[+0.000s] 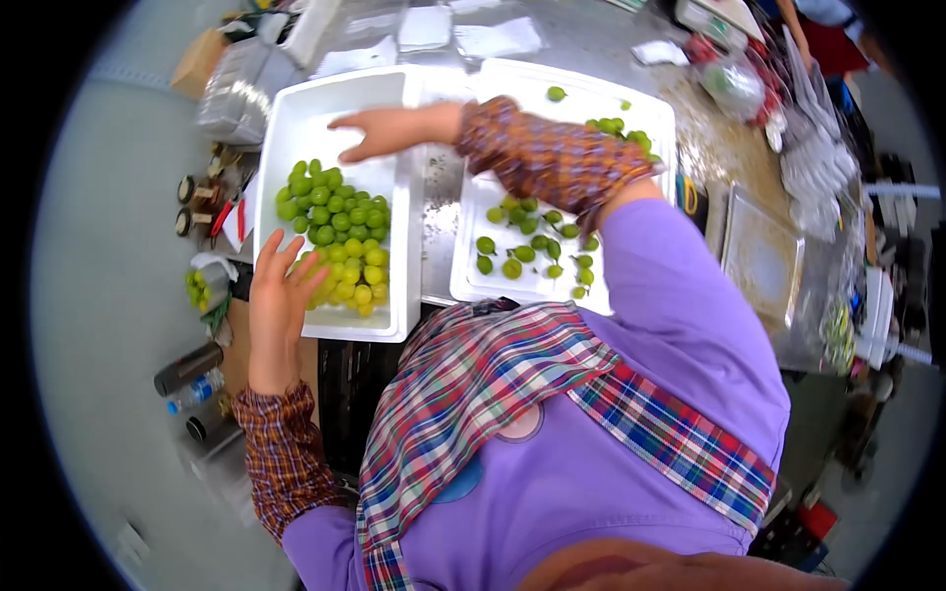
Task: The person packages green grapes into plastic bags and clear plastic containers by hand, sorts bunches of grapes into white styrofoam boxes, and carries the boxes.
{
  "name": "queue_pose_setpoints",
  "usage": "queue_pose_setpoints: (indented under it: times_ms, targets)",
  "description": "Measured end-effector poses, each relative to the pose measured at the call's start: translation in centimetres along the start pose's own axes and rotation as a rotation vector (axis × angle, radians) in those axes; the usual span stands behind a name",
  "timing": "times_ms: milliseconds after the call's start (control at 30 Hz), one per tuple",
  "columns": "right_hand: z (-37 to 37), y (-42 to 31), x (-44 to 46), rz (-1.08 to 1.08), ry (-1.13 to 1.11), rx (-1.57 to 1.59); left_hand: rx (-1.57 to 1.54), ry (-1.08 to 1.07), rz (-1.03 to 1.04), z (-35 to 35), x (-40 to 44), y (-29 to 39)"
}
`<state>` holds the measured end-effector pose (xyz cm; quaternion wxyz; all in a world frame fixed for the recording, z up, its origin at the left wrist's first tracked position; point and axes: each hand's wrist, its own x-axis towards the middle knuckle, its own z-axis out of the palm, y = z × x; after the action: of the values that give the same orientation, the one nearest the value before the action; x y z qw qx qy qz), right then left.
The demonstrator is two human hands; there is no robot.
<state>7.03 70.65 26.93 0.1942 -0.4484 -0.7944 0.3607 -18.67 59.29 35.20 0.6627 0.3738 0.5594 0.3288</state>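
Bunches of green grapes (335, 205) lie in a deep white foam box (402, 286), with yellower grapes (353, 273) at their near end. My left hand (279, 300) is at the box's left wall, fingers spread beside the yellower grapes; whether the fingertips touch them I cannot tell. Over the far part of the box reaches my right hand (382, 134), slightly blurred, thumb and fingers apart with nothing in them. My right forearm crosses above a shallower white foam tray (522, 81) holding loose grapes (525, 253) and partly hides it.
Clear plastic containers (236, 103) stand left of the box, near red-handled scissors (229, 217) and small jars. White sheets (426, 28) lie at the back. To the right are a metal tray (761, 256), plastic bags (813, 167) and part of another person (823, 34).
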Motion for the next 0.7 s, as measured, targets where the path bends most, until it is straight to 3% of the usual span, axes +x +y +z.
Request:
queue_pose_setpoints:
  times_ms: [67,233,367,500,700]
  targets:
    - [-6.7,0.7,-6.1,-0.049,0.065,-0.03,0.057,-0.071,0.041,1.1,-1.0,0.3]
    - [-16.1,6.2,-22.1,0.501,0.168,-0.417,0.122,-0.143,0.063,3.2,-2.4,-0.7]
    - [-13.1,6.6,-30.1,0.599,0.181,-0.452,0.009,-0.23,0.037,3.8,-1.5,-2.5]
    - [-9.7,3.5,-31.4,0.536,0.281,-0.571,-0.041,-0.245,0.006,4.9,-1.7,-3.4]
    - [-9.0,6.0,-30.4,0.537,0.1,-0.895,-0.002,-0.155,0.03,3.0,-3.3,-3.6]
